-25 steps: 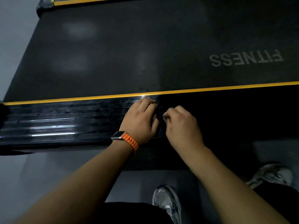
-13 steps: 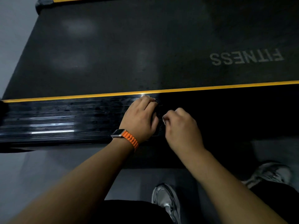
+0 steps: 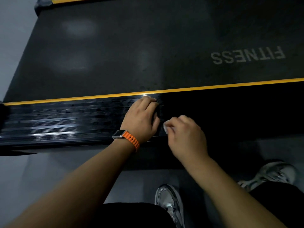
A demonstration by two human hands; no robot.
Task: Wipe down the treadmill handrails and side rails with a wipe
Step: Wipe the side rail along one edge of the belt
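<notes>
Right hand (image 3: pixel 187 135), pinching a white wipe (image 3: pixel 165 128), has drawn back toward the near edge of the side rail (image 3: pixel 57 122); left hand (image 3: pixel 141 119) rests there, grip indeterminate. Wiping likely imminent.

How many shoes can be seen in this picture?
2. One shoe is at the bottom centre, under the right forearm; the other shoe is at the lower right, partly hidden.

a gym: treadmill belt (image 3: pixel 148 46) printed "fitness" (image 3: pixel 248 55), ribbed side rail (image 3: pixel 65 122).
</notes>
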